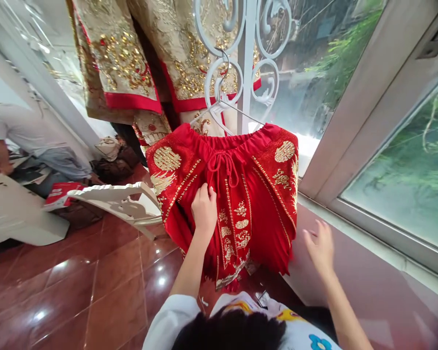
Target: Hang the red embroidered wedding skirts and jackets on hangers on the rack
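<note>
- Head view: red embroidered skirt (241, 204) hangs on a white hanger (222, 109), hooked into the white scrolled window grille (246, 53).
- Left hand (204, 210) lies on the skirt front, just below the drawstring bow (222, 163); fingers curled, pinching the cloth.
- Right hand (320, 248) is apart from the skirt, to its right, fingers spread, holding nothing.
- Step, as I judge: checking or straightening the front panel; next move prob. needs the right hand on the hem to pull fabric flat.
- Above skirt: gold-and-red robes (131, 63).
- Left of skirt: tipped white chair (124, 201), another person (29, 141) bending.
- Below: glossy red tile floor (76, 296). Right: window sill (368, 238).
</note>
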Demonstrator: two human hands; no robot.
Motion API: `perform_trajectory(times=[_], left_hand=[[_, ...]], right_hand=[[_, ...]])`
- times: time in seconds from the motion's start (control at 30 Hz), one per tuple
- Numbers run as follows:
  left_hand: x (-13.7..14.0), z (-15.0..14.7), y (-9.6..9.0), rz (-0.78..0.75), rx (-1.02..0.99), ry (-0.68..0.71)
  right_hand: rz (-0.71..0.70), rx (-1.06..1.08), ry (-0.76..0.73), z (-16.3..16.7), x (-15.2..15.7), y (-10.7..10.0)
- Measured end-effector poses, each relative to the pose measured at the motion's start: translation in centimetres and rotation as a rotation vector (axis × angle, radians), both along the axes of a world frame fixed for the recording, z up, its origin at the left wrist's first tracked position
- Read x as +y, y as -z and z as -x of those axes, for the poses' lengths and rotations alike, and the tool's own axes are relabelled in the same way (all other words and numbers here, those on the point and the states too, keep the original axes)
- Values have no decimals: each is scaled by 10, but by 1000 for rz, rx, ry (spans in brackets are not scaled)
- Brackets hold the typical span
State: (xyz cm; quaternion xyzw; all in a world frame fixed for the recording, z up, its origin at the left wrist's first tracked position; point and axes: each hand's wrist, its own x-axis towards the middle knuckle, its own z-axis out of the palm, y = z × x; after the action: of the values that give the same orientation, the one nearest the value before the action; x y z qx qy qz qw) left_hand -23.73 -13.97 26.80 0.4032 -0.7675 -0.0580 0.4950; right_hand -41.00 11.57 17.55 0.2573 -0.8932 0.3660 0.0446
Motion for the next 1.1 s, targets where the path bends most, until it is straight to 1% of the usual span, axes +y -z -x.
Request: perform_trajectory(times=[0.03,0.1,0.2,0.27,0.33,0.4,0.47,0.53,0.6,0.63,0.67,0.73,0.8,0.87,0.9,0.93,0.97,1.0,1.03,1.07,1.1], left_hand=[[1,-3,0,7,-16,-3],[2,-9,-3,42,-23,-23],[6,-10,-4,147,-60,-40],[10,-5,-4,162,-121,-39],[12,4,-5,123,-172,-38],[13,11,-7,76,-219,-52],[12,11,-11,48,-271,-42],[13,2,-12,53,-298,-4],[17,-13,-8,60,-327,60],[21,-21,-2,43,-364,101],[27,-28,7,1,-426,144],[42,-42,32,-172,-662,233],[58,-55,62,-397,-940,295],[72,-66,90,-571,-1134,342],[77,-70,99,-626,-1188,369],[79,-74,104,-666,-1226,402],[80,-76,103,-703,-1268,440],[78,-78,97,-734,-1307,484],[75,-77,85,-760,-1339,536],[71,-75,68,-781,-1360,592],[67,-72,47,-767,-1343,663]], right_hand=[[87,22,-28,-3,-20,-3],[281,128,-167,-20,-64,-16],[513,383,-311,-61,-119,-49],[626,411,-458,-86,-139,-74],[690,332,-576,-100,-149,-94],[716,271,-593,-103,-152,-109],[712,277,-578,-96,-153,-120],[689,323,-562,-83,-153,-129],[676,378,-538,-68,-154,-139],[676,417,-517,-59,-155,-144],[670,466,-496,-51,-156,-150],[621,583,-482,-36,-161,-161],[524,683,-557,-23,-168,-172],[427,743,-666,-14,-174,-179],[387,764,-700,-11,-177,-182],[348,783,-714,-9,-179,-183],[309,802,-714,-9,-180,-185],[269,823,-711,-9,-180,-185],[224,845,-715,-10,-179,-186],[180,863,-725,-11,-177,-185],[141,874,-736,-13,-174,-185]])
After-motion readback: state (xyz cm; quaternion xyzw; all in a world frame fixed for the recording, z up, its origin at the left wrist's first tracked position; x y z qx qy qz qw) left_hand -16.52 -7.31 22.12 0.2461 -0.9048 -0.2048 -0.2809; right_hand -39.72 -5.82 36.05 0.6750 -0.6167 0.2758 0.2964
